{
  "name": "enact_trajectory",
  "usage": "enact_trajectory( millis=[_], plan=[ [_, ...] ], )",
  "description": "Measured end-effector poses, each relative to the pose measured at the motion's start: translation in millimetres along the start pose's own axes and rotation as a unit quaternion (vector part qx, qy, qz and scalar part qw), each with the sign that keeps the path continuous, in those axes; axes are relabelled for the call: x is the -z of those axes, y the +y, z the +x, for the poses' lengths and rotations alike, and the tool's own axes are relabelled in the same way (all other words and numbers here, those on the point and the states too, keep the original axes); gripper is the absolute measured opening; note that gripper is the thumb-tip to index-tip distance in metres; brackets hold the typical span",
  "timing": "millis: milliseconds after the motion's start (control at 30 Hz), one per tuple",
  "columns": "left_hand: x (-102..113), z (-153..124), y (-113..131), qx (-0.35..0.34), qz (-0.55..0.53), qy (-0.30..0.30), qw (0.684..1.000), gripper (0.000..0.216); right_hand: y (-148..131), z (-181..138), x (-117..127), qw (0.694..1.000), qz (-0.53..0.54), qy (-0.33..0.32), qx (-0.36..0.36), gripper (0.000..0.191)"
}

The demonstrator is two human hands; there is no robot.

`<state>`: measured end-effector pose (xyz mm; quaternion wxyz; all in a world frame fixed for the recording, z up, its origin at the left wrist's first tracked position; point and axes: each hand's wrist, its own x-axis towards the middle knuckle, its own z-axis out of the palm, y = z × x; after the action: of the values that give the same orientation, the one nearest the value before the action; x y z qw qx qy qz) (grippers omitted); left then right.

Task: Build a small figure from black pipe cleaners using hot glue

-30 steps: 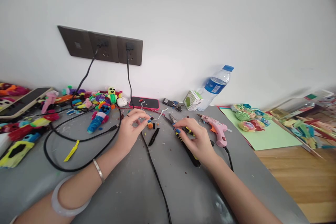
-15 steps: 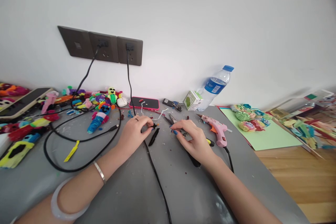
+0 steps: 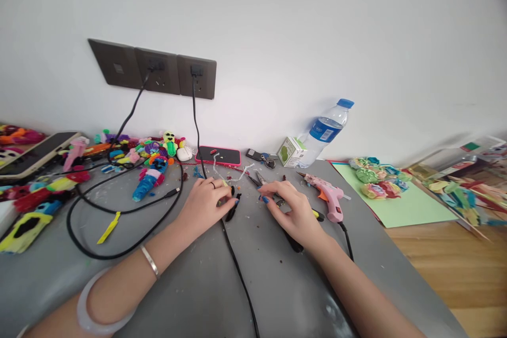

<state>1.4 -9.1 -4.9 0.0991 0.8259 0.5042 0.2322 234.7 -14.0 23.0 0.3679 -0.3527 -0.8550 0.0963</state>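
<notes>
On the table [image 3: 190, 290], a black piece [image 3: 233, 212] is being partly covered by the left hand [image 3: 204, 202], light pinching being advised, though whether anything is being grasped by either hand's fingers [image 3: 226, 208] cannot be told.

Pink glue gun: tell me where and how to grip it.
Take the pink glue gun by its handle, probably best from the near right side. The handle points toward the person, with the orange trigger on its left, leaving its right side easier to approach. The metal nozzle is at the far-left end.
</notes>
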Motion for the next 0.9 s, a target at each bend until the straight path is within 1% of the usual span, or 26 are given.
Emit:
enact_trajectory(
  millis=[133,300,367,467,533,633,700,800,900],
  plan=[
    [-3.3,-1.7,2.7,-0.030,-0.006,-0.048,0.998,0.008,-0.3,-0.5,-0.4,1.000,0.004,-0.004,-0.001,0.022],
    [-5.6,-3.7,3.4,-0.061,-0.034,-0.075,0.995,0.010,-0.9,-0.1,-0.4,1.000,0.008,-0.002,0.001,0.023],
    [-5.4,-4.9,3.4,-0.081,-0.041,-0.077,0.993,0.011,-1.4,0.2,-0.2,1.000,0.009,-0.003,0.000,0.023],
    [-4.7,-6.3,3.7,-0.100,-0.061,-0.068,0.991,0.012,-1.4,0.2,-0.1,1.000,0.013,-0.013,-0.007,0.022],
    [-4.4,-6.6,4.2,-0.110,-0.077,-0.056,0.989,0.012,-0.3,-0.2,-0.7,0.999,0.020,-0.036,-0.017,0.022],
    [-4.6,-5.5,4.5,-0.111,-0.091,-0.024,0.989,0.011,3.2,-1.7,-3.2,0.994,0.027,-0.099,-0.027,0.020],
    [-5.0,-4.2,3.8,-0.097,-0.096,0.000,0.991,0.011,5.5,-3.2,-5.9,0.988,0.027,-0.147,-0.024,0.019],
    [-5.7,-2.7,1.9,-0.071,-0.106,0.028,0.991,0.012,7.3,-5.7,-10.2,0.980,0.028,-0.195,-0.036,0.027],
    [-6.5,-2.0,0.5,-0.056,-0.126,0.042,0.990,0.014,7.3,-7.1,-12.9,0.975,0.029,-0.212,-0.056,0.038]
  ],
)
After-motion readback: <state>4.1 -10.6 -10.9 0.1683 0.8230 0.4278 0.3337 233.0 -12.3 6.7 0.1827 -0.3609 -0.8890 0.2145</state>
